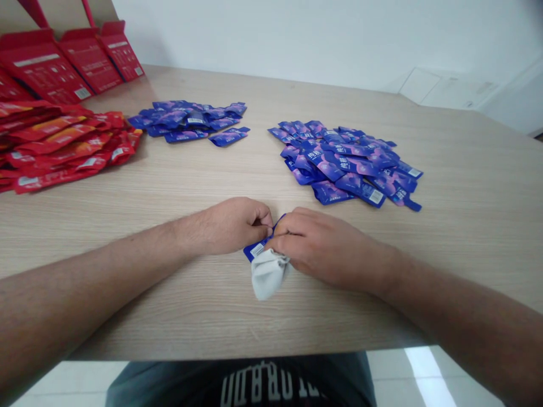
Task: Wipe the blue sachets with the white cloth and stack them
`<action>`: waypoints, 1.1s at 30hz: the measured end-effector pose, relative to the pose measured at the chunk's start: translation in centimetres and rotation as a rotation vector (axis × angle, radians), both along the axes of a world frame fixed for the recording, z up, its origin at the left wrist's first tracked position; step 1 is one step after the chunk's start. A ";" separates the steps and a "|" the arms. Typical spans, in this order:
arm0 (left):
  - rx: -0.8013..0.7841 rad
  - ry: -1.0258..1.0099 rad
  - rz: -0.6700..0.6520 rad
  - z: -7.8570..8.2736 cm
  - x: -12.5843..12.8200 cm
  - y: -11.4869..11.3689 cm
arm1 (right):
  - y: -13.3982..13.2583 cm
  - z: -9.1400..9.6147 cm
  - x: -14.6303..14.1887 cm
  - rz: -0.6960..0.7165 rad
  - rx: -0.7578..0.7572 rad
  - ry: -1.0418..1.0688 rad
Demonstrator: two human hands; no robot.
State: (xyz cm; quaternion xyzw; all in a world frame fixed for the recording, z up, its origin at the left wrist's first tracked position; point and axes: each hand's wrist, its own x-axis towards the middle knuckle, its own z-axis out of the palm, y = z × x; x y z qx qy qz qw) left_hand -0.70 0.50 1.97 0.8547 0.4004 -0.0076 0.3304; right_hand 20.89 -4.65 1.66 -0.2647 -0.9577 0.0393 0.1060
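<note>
A small blue packet (253, 250) with a white barcode label lies on the table between my hands, partly covered by them. My left hand (237, 225) is closed, its thumb and forefinger pinched at the packet's upper left edge. My right hand (326, 243) presses over the packet from the other side, fingers curled round a white cloth (268, 276) whose loose end hangs toward me. The fingertips hide much of the packet's face.
Beyond my right hand lies a large pile of blue packets (339, 161). A smaller blue pile (189, 120) is at the back left. Red packets (63, 147) are stacked at far left, before open red boxes (91, 59). A white wall (288, 39) borders the table's back.
</note>
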 end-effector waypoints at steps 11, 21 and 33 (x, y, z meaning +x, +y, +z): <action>0.003 0.007 0.007 -0.2 0.0 0.0 | 0.4 -0.3 0.2 0.004 0.003 0.009; 0.008 -0.003 0.012 -0.2 0.0 0.0 | 0.6 -0.3 0.2 -0.034 -0.002 0.016; 0.017 -0.004 0.005 -0.4 0.0 0.1 | 0.4 -0.2 0.2 0.000 -0.031 0.006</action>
